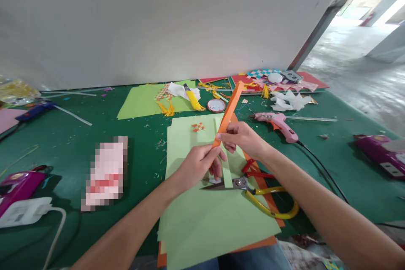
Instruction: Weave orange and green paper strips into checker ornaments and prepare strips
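Note:
An orange paper strip slants upward between my two hands. My left hand pinches its lower end, and my right hand grips it a little higher, thumb on top. Beneath them lies a stack of light green paper sheets, with orange sheets showing at its edges. A narrow light green strip rests on the stack and crosses the blades of scissors with yellow handles. Red handles of another tool show beside them. A small orange-and-white woven paper piece sits near the stack's upper left.
To the right is a pink glue gun with a glue stick and black cord. Behind the stack are a yellow cutter, a round lid and yellow tassels. A blue glue gun and purple power strips occupy the sides.

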### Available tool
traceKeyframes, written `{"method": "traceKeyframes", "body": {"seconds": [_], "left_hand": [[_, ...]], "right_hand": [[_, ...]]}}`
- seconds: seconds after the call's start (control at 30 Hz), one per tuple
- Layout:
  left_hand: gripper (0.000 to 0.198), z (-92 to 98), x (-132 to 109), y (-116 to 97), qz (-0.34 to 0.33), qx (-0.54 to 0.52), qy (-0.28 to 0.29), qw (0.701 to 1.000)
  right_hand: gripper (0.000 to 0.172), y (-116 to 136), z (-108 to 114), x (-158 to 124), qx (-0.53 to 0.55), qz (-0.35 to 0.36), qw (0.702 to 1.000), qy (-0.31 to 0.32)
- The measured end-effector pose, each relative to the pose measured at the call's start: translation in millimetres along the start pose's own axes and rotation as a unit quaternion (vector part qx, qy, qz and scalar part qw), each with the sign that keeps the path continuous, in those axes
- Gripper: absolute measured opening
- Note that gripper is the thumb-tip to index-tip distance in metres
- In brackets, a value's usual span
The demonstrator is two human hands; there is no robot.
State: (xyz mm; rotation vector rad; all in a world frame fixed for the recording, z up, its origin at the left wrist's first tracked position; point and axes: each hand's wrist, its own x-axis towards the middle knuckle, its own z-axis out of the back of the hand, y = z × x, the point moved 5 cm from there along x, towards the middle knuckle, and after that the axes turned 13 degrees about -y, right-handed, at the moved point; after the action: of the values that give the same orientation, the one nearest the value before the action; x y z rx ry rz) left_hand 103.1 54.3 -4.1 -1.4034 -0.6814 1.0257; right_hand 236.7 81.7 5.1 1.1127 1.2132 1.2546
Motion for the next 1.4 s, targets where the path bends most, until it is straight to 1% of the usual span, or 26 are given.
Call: {"method": "traceKeyframes", "body": {"seconds": [0.07, 0.23, 0.43, 0.63, 0.87, 1.13, 1.3, 1.4], "left_hand": [[0.031, -0.3, 0.1, -0.2, -0.002, -0.002, -0.002, 1.000], [0.034, 0.9, 1.3, 0.3, -0.009, -0.008, -0.018, 1.000], [0.036, 1.3, 1.8, 0.6, -0.004, -0.002, -0.017, 1.000], [0.033, 0.7, 1.3, 1.4, 0.004, -0.002, -0.009, 1.000], [0.032, -0.1, 0.6, 0.8, 0.006, -0.002, -0.001, 1.000], [0.031, -0.2, -0.3, -1.0, -0.001, -0.002, -0.004, 1.000], [0.031, -0.1, 2.1, -0.4, -0.007, -0.008, -0.012, 1.000], [0.032, -0.3, 3.8, 1.0, -0.006, -0.004, -0.014, 1.000]], "right_hand": [[0.036, 1.1, -0.9, -0.4, 0.001, 0.001, 1.000, 0.004], [0.034, 0.7, -5.9, -3.4, -0.006, -0.016, 0.999, 0.047], [0.034, -1.5, -4.5, -2.0, -0.002, -0.013, 0.999, 0.036], [0.034, 1.1, 1.5, -0.5, 0.004, -0.005, 1.000, -0.001], [0.035, -0.2, 1.3, 0.1, 0.007, -0.012, 1.000, -0.009], [0.032, 2.2, -0.1, -2.2, 0.009, -0.008, 1.000, 0.006], [0.031, 3.9, -6.4, -4.1, 0.002, -0.014, 0.999, 0.052], [0.033, 3.5, -5.2, -2.9, 0.003, -0.010, 0.999, 0.042]]}}
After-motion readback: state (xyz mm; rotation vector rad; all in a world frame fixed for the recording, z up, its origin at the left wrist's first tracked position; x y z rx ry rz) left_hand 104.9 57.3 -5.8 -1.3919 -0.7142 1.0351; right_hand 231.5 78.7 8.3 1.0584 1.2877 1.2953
